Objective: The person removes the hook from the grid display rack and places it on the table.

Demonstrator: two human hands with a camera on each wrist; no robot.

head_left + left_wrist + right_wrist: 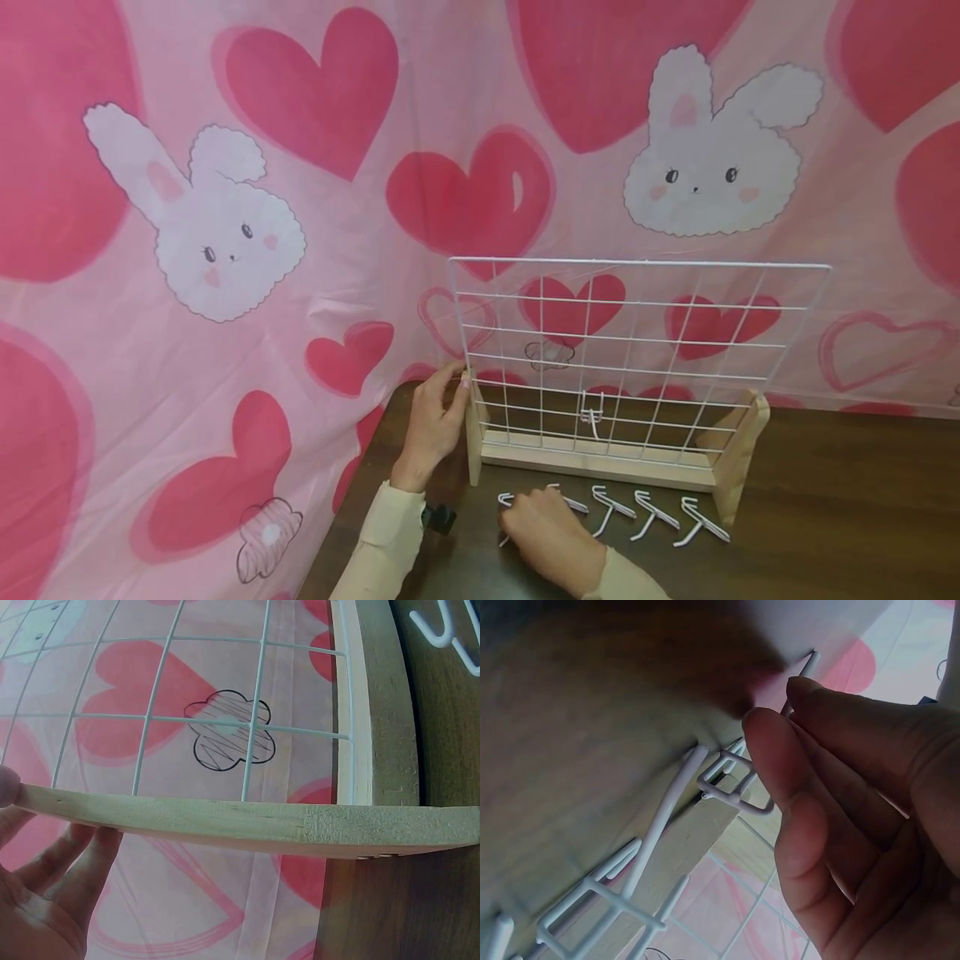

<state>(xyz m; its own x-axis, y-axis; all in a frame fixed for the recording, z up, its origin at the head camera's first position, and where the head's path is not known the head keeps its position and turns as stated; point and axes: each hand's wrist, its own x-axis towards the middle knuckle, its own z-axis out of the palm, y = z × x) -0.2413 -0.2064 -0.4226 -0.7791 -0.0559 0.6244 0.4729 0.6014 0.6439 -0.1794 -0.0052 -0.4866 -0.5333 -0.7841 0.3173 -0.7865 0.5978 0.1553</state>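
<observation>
A white wire grid panel stands upright in a wooden base. My left hand holds the left wooden side piece, thumb on one side and fingers on the other. One white hook hangs on the grid's lower part. On the table in front lie several white hooks in a row, among them a middle hook and the rightmost hook. At the row's left end, my right hand pinches the rod of a hook between thumb and index finger, covering part of it.
Wooden base bar and right side piece frame the grid's bottom. The dark brown table extends to the right. A pink curtain with hearts and rabbits hangs behind and at the left. A black strap piece sits at the left wrist.
</observation>
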